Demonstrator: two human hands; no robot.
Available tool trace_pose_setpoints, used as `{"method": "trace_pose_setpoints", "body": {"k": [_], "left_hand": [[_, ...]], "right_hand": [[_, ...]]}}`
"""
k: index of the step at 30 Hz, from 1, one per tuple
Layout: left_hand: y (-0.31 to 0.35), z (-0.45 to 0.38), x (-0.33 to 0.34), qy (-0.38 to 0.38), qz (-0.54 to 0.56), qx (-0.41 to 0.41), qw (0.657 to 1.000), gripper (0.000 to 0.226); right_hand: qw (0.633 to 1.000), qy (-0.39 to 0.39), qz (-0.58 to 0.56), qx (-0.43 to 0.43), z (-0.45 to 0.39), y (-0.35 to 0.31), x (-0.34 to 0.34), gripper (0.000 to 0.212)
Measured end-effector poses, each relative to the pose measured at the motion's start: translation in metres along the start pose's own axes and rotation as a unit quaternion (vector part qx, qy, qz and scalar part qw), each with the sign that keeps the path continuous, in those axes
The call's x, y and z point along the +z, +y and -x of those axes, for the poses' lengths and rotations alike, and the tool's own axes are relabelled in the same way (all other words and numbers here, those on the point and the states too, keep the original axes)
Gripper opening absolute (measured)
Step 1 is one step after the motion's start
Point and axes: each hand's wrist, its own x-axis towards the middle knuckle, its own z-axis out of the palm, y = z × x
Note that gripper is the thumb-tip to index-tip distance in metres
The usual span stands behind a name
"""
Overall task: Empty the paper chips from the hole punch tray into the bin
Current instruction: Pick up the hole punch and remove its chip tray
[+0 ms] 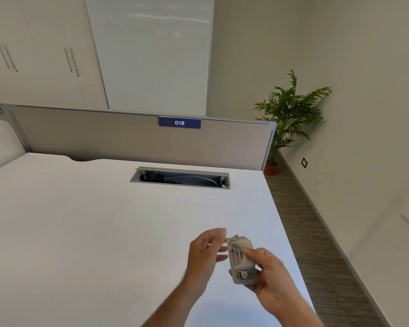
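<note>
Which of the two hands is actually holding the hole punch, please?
The right hand holds the hole punch, wrapped around its side. The left hand only reaches its fingertips toward the punch's top end.

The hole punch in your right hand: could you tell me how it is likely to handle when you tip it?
The hole punch looks rigid, with metal parts, so it probably will not flex. The right hand alone holds it, suggesting it is fairly light. The left hand is at its edge.

One head-worn view looks forward and down across the white counter (104, 220). It sits close above both hands. The far partition (128, 138) faces it.
</note>
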Motion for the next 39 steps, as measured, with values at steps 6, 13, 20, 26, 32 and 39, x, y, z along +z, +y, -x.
{"method": "trace_pose_setpoints", "body": {"k": [6, 13, 20, 26, 32, 39], "left_hand": [[0.002, -0.005, 0.004, -0.004, 0.074, -0.123, 0.990, 0.030], [0.006, -0.005, 0.006, -0.022, 0.116, -0.177, 0.977, 0.028], [0.005, -0.005, 0.007, -0.017, 0.173, -0.206, 0.963, 0.026], [0.005, -0.005, 0.012, -0.024, 0.156, -0.191, 0.969, 0.036], [0.002, 0.006, 0.021, -0.049, 0.176, -0.192, 0.964, 0.020], [0.001, 0.012, 0.033, -0.059, 0.196, -0.158, 0.966, 0.017]], "right_hand": [[1.000, -0.004, -0.018, 0.001, -0.003, 0.002, 0.001, 0.032], [1.000, -0.006, -0.019, -0.001, -0.002, 0.002, 0.002, 0.030], [0.999, -0.013, -0.029, 0.001, -0.006, 0.002, 0.002, 0.031], [0.998, 0.025, -0.060, 0.016, -0.011, -0.005, 0.004, 0.049], [0.994, 0.059, -0.087, -0.016, -0.016, -0.025, 0.007, 0.053], [0.990, 0.074, -0.118, -0.013, -0.020, -0.038, 0.012, 0.042]]}}
